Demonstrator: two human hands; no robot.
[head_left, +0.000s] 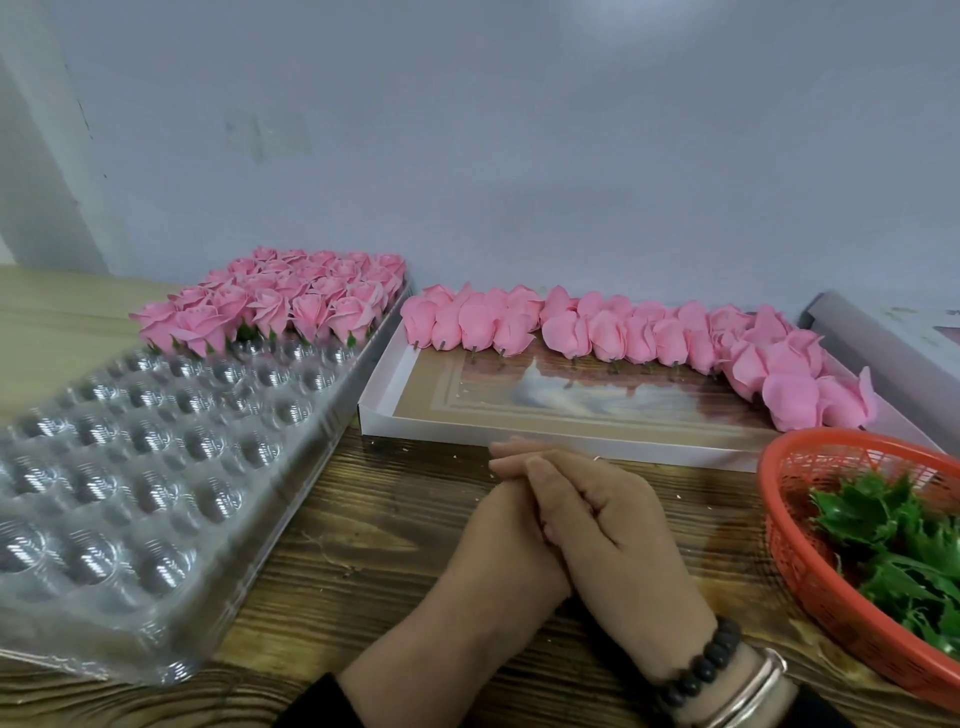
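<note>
— Hands: where are they?

— Both rest on the table (389, 519), pressed together in a clasp just in front of the box (374, 415). The right hand (613, 514) lies over the left hand (498, 530), its fingers fairly straight and pointing up and left.

— Holding anything?

— Nothing shows between them. The left hand is mostly covered, so I cannot tell how its fingers lie.

— And the box?

— Shallow and white, it sits beyond the hands, near but not touching them. Loose roses (623, 332), pink, lie on their sides in a row along its far edge and pile up in the right corner. Short stems point toward the person.

— What's to the left?

— A clear tray (156, 467) of round cups, set at an angle beside the box. Upright roses (270, 301) fill its far rows; the nearer cups hold none.

— To the right?

— A red basket (810, 561) with green leaves (883, 525) in it, close to the right wrist and apart from it. That wrist wears a beaded band (696, 670) and a metal bangle (753, 691).

— Anything behind?

— A pale wall (519, 156), and the corner of a second box (857, 332) at the far right.
</note>
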